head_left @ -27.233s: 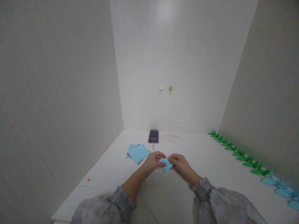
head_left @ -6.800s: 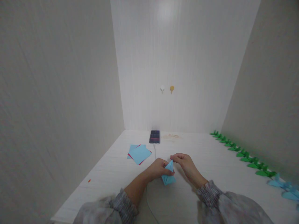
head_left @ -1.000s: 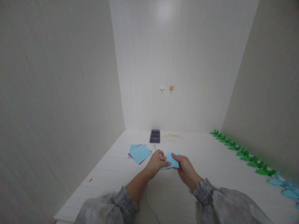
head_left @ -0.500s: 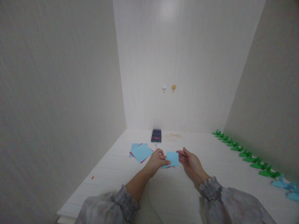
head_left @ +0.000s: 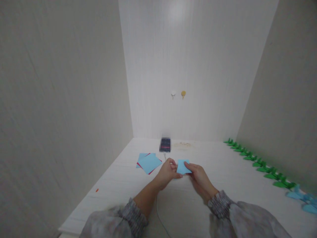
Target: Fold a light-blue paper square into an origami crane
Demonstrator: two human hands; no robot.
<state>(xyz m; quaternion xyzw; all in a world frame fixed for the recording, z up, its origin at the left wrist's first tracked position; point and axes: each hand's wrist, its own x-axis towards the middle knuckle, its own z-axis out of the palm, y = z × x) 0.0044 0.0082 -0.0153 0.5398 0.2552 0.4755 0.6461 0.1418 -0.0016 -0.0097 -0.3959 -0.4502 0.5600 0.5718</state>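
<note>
A small light-blue square of folded paper [head_left: 182, 167] is held up between my two hands, above the white table. My right hand [head_left: 199, 177] pinches its right side, thumb lying on top and the other fingers hidden behind. At the paper's left and lower edge, my left hand [head_left: 167, 173] is closed, its thumb along the bottom corner and its fingers curled by the left side. To the left of my hands, light-blue and red paper sheets [head_left: 150, 163] lie overlapped on the table.
A phone [head_left: 165, 144] with a white cable [head_left: 159, 215] stands by the back wall. Green folded-paper figures [head_left: 260, 164] line the right side, with light-blue ones [head_left: 300, 196] nearest me. A small orange scrap [head_left: 97, 190] lies at left. Two hooks [head_left: 183, 94] are on the back wall.
My right hand has gone from loosely open beside the paper to pinching it, thumb on top. My left thumb has slid off the paper's face to its lower edge.
</note>
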